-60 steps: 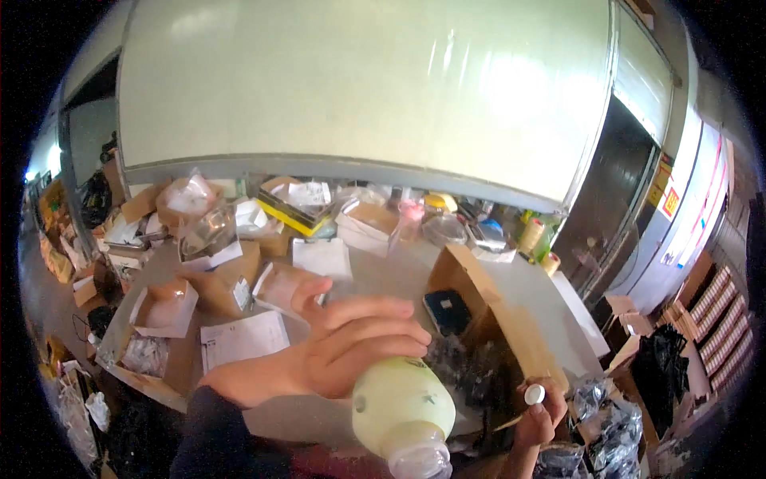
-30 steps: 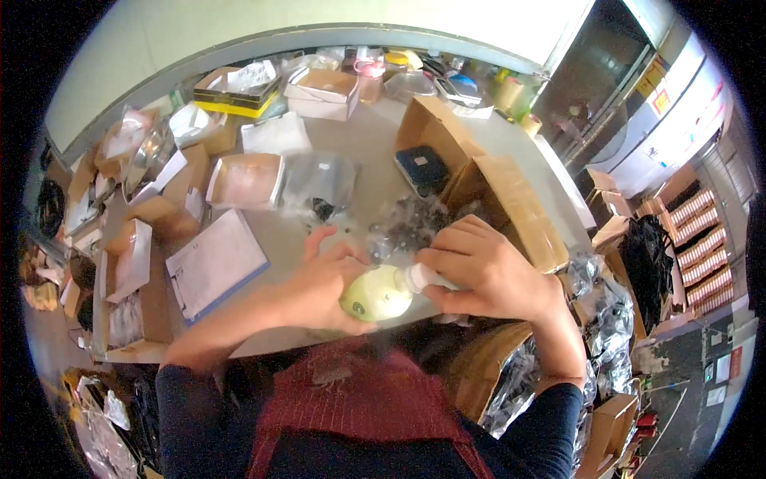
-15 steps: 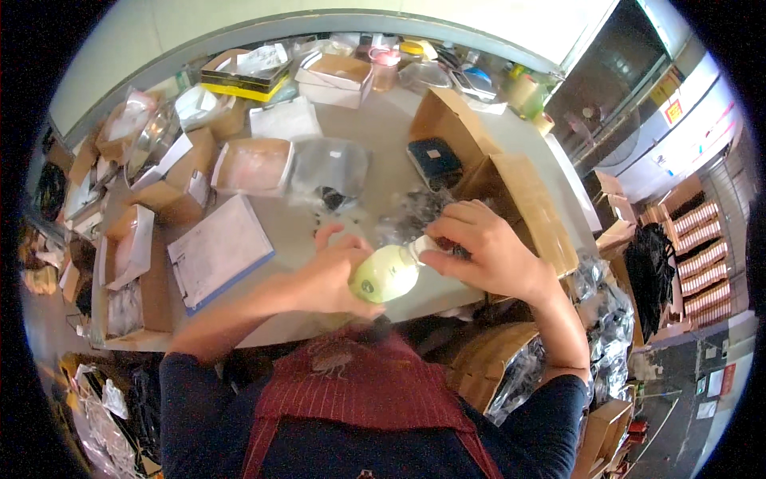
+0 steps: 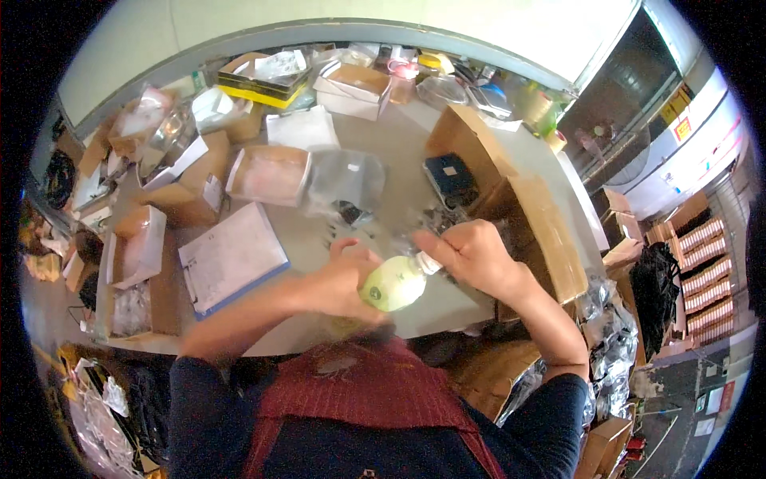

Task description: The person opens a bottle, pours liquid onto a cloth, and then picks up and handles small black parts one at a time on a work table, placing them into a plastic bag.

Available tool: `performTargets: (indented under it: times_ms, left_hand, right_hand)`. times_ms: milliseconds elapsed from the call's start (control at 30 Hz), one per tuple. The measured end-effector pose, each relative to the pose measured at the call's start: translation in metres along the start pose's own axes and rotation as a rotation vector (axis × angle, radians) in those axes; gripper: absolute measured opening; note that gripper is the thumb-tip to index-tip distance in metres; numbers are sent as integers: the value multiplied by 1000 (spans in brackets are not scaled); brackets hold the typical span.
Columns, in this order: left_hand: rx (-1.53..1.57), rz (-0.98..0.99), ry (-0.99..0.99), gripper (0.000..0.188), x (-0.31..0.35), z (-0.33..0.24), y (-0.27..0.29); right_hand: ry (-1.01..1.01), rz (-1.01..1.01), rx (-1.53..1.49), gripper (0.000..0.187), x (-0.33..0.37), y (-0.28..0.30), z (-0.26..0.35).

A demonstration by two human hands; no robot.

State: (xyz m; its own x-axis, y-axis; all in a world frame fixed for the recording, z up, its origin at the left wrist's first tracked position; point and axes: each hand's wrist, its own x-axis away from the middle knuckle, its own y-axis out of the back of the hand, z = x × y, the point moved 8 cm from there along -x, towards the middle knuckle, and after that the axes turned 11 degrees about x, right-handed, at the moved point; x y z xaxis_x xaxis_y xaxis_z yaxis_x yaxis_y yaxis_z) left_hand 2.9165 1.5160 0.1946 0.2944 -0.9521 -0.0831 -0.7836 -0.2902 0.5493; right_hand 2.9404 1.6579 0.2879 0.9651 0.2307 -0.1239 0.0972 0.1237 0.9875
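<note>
Pale yellow-green, the bottle (image 4: 394,284) is held tilted to the right of the clipboard (image 4: 233,259), its body wrapped by the left hand (image 4: 349,281). The right hand (image 4: 476,257) curls at the white cap (image 4: 429,263); blur hides whether it grips. The bottle is probably light, smooth, slightly slippery and a little squeezable, so its round body seems the surest hold. Its dark marks cannot be read, nor can the clipboard's sheet.
</note>
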Motion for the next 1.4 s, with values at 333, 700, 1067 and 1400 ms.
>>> performTargets:
  times_ms: [333, 700, 1067, 1400]
  left_hand:
    - [-13, -49, 88, 58, 8, 28, 14]
    - [61, -51, 36, 57, 23, 46, 18]
    - [-252, -519, 201, 58, 109, 23, -23]
    - [-227, -845, 143, 67, 220, -5, -29]
  right_hand:
    - [504, -193, -79, 29, 0, 24, 34]
    - [464, -193, 15, 34, -27, -4, 50]
    - [205, 62, -135, 23, 11, -55, 99]
    - [845, -24, 153, 36, -2, -31, 212]
